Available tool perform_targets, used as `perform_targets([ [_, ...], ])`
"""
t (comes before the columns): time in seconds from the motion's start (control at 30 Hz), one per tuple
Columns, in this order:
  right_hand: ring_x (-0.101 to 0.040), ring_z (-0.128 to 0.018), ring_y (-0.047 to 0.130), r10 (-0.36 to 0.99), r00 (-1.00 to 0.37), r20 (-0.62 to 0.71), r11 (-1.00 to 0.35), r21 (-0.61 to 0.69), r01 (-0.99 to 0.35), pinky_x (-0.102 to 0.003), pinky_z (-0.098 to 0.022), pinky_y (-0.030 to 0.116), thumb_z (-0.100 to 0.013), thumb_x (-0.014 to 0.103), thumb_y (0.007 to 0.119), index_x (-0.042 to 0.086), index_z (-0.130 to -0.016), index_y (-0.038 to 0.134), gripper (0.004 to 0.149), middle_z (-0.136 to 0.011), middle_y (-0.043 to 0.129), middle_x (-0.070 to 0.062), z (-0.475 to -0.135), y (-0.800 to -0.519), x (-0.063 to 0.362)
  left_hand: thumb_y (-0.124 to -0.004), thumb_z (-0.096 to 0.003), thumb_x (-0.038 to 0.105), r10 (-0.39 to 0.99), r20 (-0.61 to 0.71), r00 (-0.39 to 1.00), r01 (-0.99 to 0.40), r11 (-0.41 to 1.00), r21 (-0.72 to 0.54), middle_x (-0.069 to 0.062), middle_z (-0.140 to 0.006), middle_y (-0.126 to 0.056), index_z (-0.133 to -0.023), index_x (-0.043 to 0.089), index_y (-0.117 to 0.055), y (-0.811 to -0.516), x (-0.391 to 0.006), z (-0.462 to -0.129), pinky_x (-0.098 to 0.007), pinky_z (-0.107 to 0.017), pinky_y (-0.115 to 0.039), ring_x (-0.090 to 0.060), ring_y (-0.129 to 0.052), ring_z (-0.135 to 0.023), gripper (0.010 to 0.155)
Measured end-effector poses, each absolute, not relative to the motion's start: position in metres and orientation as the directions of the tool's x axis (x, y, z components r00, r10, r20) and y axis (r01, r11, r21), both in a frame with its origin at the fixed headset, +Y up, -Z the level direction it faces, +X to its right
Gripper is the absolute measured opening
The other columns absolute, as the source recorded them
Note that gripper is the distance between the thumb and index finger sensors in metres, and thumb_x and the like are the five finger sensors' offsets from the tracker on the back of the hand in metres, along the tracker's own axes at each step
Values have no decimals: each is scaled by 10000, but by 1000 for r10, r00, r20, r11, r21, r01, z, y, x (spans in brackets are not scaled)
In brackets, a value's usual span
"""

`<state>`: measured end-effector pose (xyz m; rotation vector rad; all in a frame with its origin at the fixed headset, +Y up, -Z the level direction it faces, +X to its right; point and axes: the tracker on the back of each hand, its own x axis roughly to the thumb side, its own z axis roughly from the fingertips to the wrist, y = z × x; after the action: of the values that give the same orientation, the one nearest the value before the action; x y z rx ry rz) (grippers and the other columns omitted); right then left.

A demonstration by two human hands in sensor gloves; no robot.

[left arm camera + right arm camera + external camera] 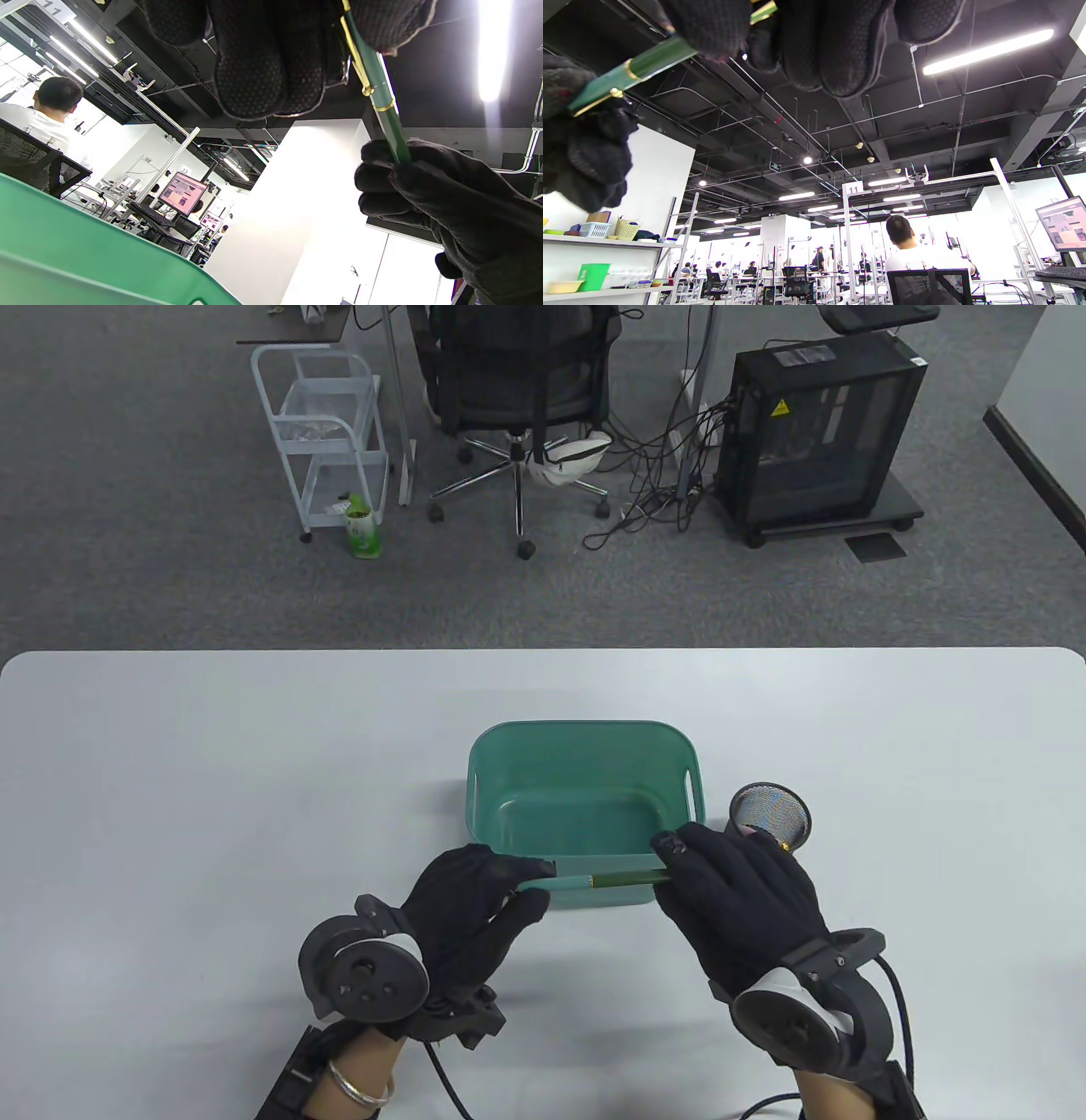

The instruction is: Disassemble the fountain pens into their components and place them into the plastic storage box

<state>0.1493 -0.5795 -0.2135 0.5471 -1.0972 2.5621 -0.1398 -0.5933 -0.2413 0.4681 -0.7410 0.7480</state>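
Between the two gloved hands, just above the worktop [212, 780], a green fountain pen [594, 882] lies level. The left hand [475, 912] pinches its lighter cap end, fingers curled round it; the right hand [738, 899] grips the darker barrel end the same way. Directly behind the pen sits the green plastic storage box [585, 738], its near rim just beneath. Beyond the right hand stands a mesh pen cup [770, 813].
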Motion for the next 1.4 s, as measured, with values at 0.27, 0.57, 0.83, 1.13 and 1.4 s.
perform_targets([
  [0.27, -214, -925, 820, 115, -862, 494, -668, -604, -435, -513, -764, 590, -536, 513, 754, 319, -1060, 717, 560, -1067, 757, -2, -212, -583, 144, -663, -682, 452, 431, 752, 498, -746, 655, 118, -71, -825, -994, -933, 117, -870, -594, -139, -241, -523, -741, -666, -221, -995, -679, 468],
  [0.57, -188, -869, 858, 92, -836, 540, -689, -572, -445, -504, -755, 607, -542, 521, 738, 337, -1013, 770, 507, -1004, 819, 33, -209, -587, 132, -663, -682, 454, 408, 771, 489, -731, 674, 108, -68, -837, -991, -941, 125, -866, -596, -134, -239, -524, -745, -663, -219, -994, -691, 465],
  [0.83, -163, -799, 883, 84, -830, 551, -692, -567, -446, -491, -743, 625, -546, 512, 734, 333, -975, 807, 471, -928, 865, 60, -210, -589, 128, -661, -683, 454, 401, 778, 484, -726, 680, 102, -72, -845, -988, -946, 128, -863, -597, -133, -239, -524, -747, -662, -217, -992, -700, 465],
  [1.13, -153, -779, 880, 79, -831, 551, -697, -565, -442, -487, -739, 630, -551, 489, 735, 328, -940, 839, 433, -895, 875, 74, -210, -589, 127, -657, -686, 453, 397, 773, 496, -715, 691, 104, -65, -855, -985, -954, 127, -858, -598, -131, -239, -523, -743, -664, -218, -993, -707, 468],
  [1.4, -151, -782, 879, 58, -842, 536, -704, -576, -415, -489, -741, 628, -547, 482, 745, 329, -930, 849, 425, -896, 874, 64, -210, -588, 128, -665, -684, 455, 360, 749, 556, -666, 732, 143, -83, -874, -987, -983, 129, -851, -599, -128, -238, -540, -747, -651, -244, -986, -732, 480],
])
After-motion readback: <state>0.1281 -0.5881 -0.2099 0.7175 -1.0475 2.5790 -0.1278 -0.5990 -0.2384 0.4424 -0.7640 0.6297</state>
